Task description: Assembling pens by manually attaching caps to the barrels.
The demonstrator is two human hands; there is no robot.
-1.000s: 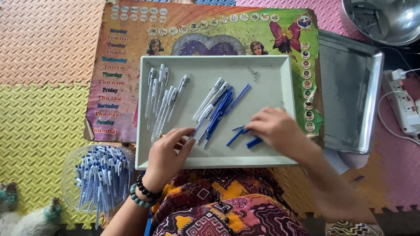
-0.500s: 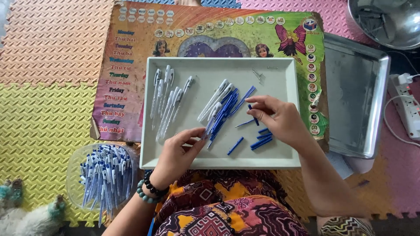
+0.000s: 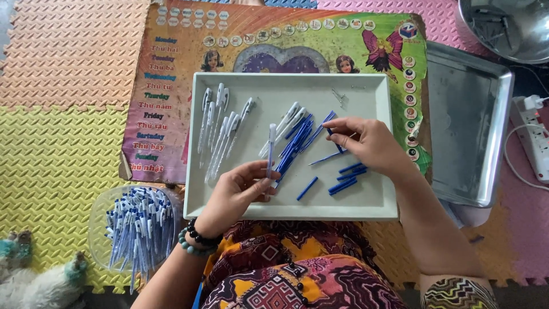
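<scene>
A pale rectangular tray (image 3: 366, 206) lies in front of me on a colourful poster mat. My left hand (image 3: 237, 191) holds a white pen barrel (image 3: 271, 150) upright over the tray's near left part. My right hand (image 3: 366, 143) pinches a thin blue refill (image 3: 329, 156) above the tray's right half. A heap of blue pen parts (image 3: 297, 143) lies in the tray's middle. Several assembled white pens (image 3: 220, 129) lie in a row at its left. Loose short blue pieces (image 3: 346, 178) rest just under my right hand.
A clear round bowl (image 3: 97, 220) full of white and blue pens sits at the lower left. A metal baking tray (image 3: 469, 120) lies to the right, a steel bowl (image 3: 509, 28) beyond it. A white power strip (image 3: 532, 137) runs along the right edge. Foam floor tiles surround everything.
My right hand has risen from the tray's near right part toward the middle, now pinching a blue refill. My left hand has lifted a white pen barrel upright.
</scene>
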